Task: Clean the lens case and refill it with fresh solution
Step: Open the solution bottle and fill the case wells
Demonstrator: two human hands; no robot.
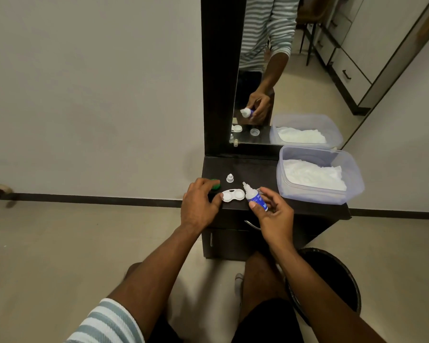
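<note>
**Dispensing solution into the open lens case**

I have the lens case (232, 195) lying flat near the front edge of the dark cabinet top (255, 169), both wells uncovered and facing up. My left hand (198, 204) rests at the case's left end, fingers curled loosely, one fingertip touching the rim to steady it; it does not enclose the case. A green cap (216, 184) sits just behind that hand, partly hidden. My right hand (274, 214) grips the solution bottle (254, 195) between thumb and fingers, nozzle tilted toward the right well. The bottle's small white cap (230, 178) stands apart, behind the case.

Procedure, as I judge it:

1. Keep the left fingertip pressing the case down; it is light and looks likely to skid.
2. Bring the nozzle directly above one well without touching the plastic, to avoid contaminating the tip.
3. Squeeze gently; a hard squeeze will splash out of a shallow well.
4. Repeat for the other well.

I cannot tell whether the wells already hold liquid. Tissues wait in the plastic tub (352, 191) at right for spills.
</note>
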